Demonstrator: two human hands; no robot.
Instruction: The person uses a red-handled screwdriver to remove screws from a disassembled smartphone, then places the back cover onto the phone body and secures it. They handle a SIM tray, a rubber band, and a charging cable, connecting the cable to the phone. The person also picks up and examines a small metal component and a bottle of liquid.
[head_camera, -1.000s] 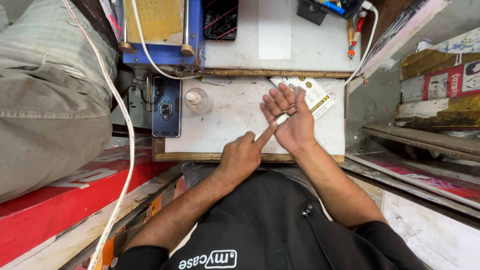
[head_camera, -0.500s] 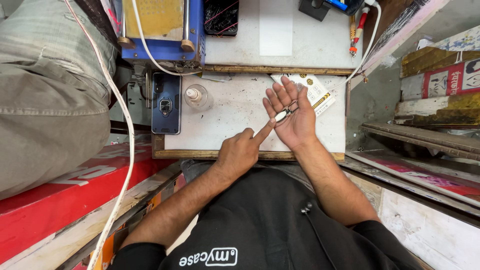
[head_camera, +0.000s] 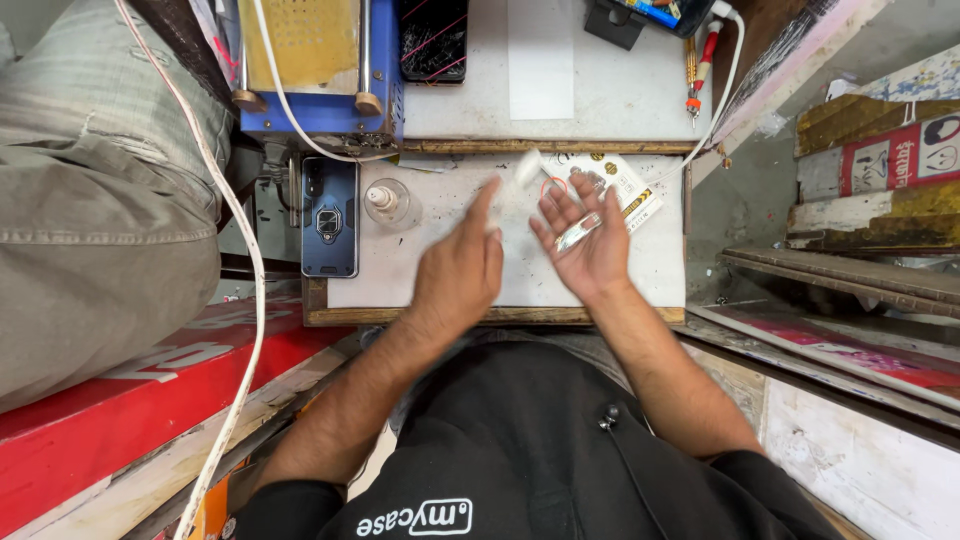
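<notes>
Palm-up and flat, the right hand (head_camera: 585, 245) carried a small, slim, pale piece (head_camera: 577, 232) across its open palm rather than clamping it — its grip was wide, the fingers spread and pointing toward the far side of the worktop (head_camera: 640, 270). That piece lay with its long axis slanting from the near left of the palm to the far right, roughly toward the base of the fingers; what it was made of could not be told. The left hand (head_camera: 462, 270) was blurred, held just to the left of the right hand and apart from it, with its forefinger stretched toward the far edge and the other fingers loosely curled; it held nothing that could be seen. So the piece lay to the right of the left hand, and the left forefinger was the nearer free digit to it. Beyond the right fingertips a white printed card packet (head_camera: 625, 190) rested on the worktop, partly hidden by the hand. Farther left stood a small clear bottle (head_camera: 385, 203) with a pale cap, and beside it a dark blue phone (head_camera: 329, 215) lay face down with a ring holder on its back. A blue machine (head_camera: 320, 70) with a yellow panel sat at the far left, white cable (head_camera: 225, 240) trailing from it toward the near side.
</notes>
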